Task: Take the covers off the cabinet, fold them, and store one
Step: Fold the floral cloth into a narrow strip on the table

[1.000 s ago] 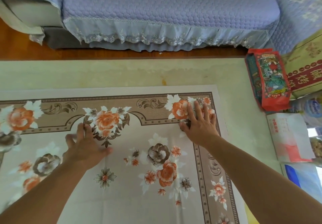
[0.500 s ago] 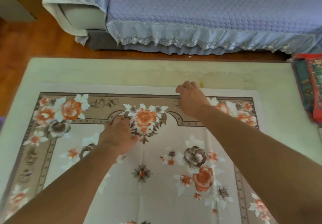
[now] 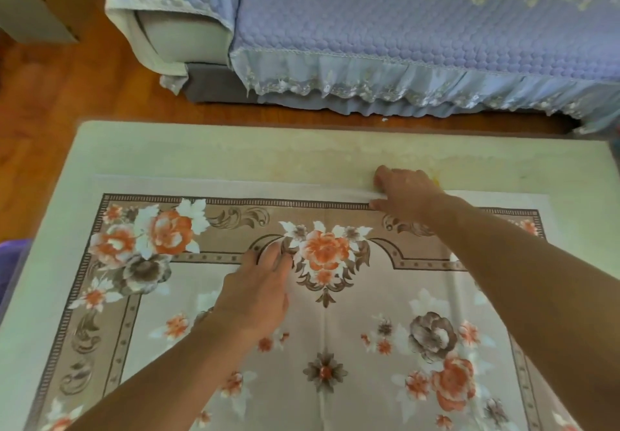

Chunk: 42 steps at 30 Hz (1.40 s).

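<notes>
The floral cover (image 3: pixel 369 346) lay spread flat on the pale cabinet top (image 3: pixel 201 152), filling the lower and middle part of the frame, its white far border running across the middle. The right hand (image 3: pixel 407 195) sat at that far border, right of centre, its fingers curled over the white edge and its thumb under it, pinching the hem, which looked slightly lifted there. Half a second before, the same hand had hovered as a loose fist just inside the border; it had since reached farther up the frame to the edge itself. The left hand (image 3: pixel 258 293) rested palm down on the cover, left of the central orange flower, fingers straight and pressing the cloth flat. It had been in much the same spot earlier, with its fingers more bunched. The view had also shifted since a second ago: the red packet and boxes once at the right edge had gone out of frame. A sofa under a lilac quilted throw (image 3: pixel 419 28) filled the top, beyond a strip of wooden floor (image 3: pixel 67 95).
</notes>
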Motion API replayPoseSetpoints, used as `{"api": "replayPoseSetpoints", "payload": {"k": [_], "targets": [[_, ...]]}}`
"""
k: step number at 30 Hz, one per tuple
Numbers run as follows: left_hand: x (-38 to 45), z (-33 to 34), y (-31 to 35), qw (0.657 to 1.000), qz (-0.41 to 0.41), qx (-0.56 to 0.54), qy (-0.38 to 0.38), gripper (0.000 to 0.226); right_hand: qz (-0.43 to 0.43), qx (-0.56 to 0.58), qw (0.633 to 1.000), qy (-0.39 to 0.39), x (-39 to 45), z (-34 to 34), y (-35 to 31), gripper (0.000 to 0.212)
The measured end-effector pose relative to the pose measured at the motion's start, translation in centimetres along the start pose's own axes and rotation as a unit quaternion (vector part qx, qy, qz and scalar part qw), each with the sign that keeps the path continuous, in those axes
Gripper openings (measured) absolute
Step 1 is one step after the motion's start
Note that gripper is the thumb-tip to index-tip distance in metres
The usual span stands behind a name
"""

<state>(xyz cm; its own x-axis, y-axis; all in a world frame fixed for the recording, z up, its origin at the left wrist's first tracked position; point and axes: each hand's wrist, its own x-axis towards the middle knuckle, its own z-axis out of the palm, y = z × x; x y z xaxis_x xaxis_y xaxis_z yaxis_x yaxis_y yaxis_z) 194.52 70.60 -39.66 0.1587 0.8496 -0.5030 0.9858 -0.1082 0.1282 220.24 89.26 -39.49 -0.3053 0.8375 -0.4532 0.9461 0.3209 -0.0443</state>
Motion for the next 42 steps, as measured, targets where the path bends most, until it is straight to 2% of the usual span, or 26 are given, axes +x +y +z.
{"api": "replayPoseSetpoints", "payload": {"k": [3, 7, 8, 10, 11, 12, 14, 16, 18, 20, 23, 25, 33, 39, 42], "targets": [[0.7, -0.6, -0.4, 1.0, 0.016, -0.013, 0.002, 0.046, -0.012, -0.059, 0.998, -0.018, 0.4, -0.4, -0.1, 0.032], [2.3, -1.7, -1.1, 0.997, 0.026, -0.076, -0.011, 0.042, -0.018, 0.046, 0.999, -0.021, -1.4, -0.6, 0.0, 0.015], [2.9, -2.2, -1.2, 0.994, 0.012, -0.109, 0.006, 0.038, -0.011, 0.063, 0.998, -0.016, -2.0, -0.6, 0.2, 0.009], [4.7, -3.8, -2.2, 0.984, -0.007, -0.139, 0.11, 0.036, -0.03, 0.055, 0.997, 0.038, -3.2, -0.2, 0.9, 0.006], [6.0, -4.6, -3.1, 0.98, 0.005, -0.109, 0.165, 0.041, -0.064, 0.035, 0.993, 0.093, -3.5, 0.1, 1.3, 0.005], [7.3, -5.5, -4.4, 0.98, 0.025, -0.07, 0.183, 0.049, -0.099, 0.012, 0.985, 0.138, -3.9, 0.4, 1.6, 0.005], [9.5, -7.6, -7.2, 0.989, 0.07, 0.001, 0.132, 0.055, -0.145, -0.01, 0.97, 0.195, -4.1, 1.0, 2.0, 0.006], [10.4, -8.8, -9.9, 0.99, 0.094, 0.062, 0.086, 0.036, -0.134, -0.002, 0.971, 0.195, -3.9, 1.4, 2.3, 0.006], [10.1, -9.0, -12.6, 0.992, 0.089, 0.058, 0.075, 0.018, -0.101, 0.016, 0.977, 0.186, -3.5, 1.9, 2.9, 0.009], [9.0, -8.4, -15.1, 0.996, 0.044, 0.017, 0.07, 0.009, -0.046, 0.039, 0.986, 0.156, -3.4, 2.4, 3.7, 0.006], [8.2, -7.7, -18.0, 0.992, -0.054, -0.069, 0.087, 0.013, 0.044, 0.092, 0.988, 0.119, -3.3, 2.7, 4.1, 0.012], [8.5, -7.9, -18.7, 0.987, -0.097, -0.107, 0.07, 0.016, 0.064, 0.111, 0.987, 0.101, -2.9, 2.7, 4.0, 0.015], [10.2, -9.6, -18.7, 0.994, -0.083, -0.062, -0.036, 0.032, 0.105, 0.112, 0.985, 0.075, -2.2, 2.8, 3.4, 0.017], [9.9, -10.0, -18.4, 0.994, -0.085, -0.065, -0.023, 0.028, 0.102, 0.078, 0.99, 0.061, -2.4, 2.3, 3.9, 0.016], [10.4, -10.4, -18.5, 0.995, -0.094, 0.014, 0.0, 0.029, 0.071, -0.013, 0.994, 0.081, -1.6, 0.8, 3.0, 0.013]]}}
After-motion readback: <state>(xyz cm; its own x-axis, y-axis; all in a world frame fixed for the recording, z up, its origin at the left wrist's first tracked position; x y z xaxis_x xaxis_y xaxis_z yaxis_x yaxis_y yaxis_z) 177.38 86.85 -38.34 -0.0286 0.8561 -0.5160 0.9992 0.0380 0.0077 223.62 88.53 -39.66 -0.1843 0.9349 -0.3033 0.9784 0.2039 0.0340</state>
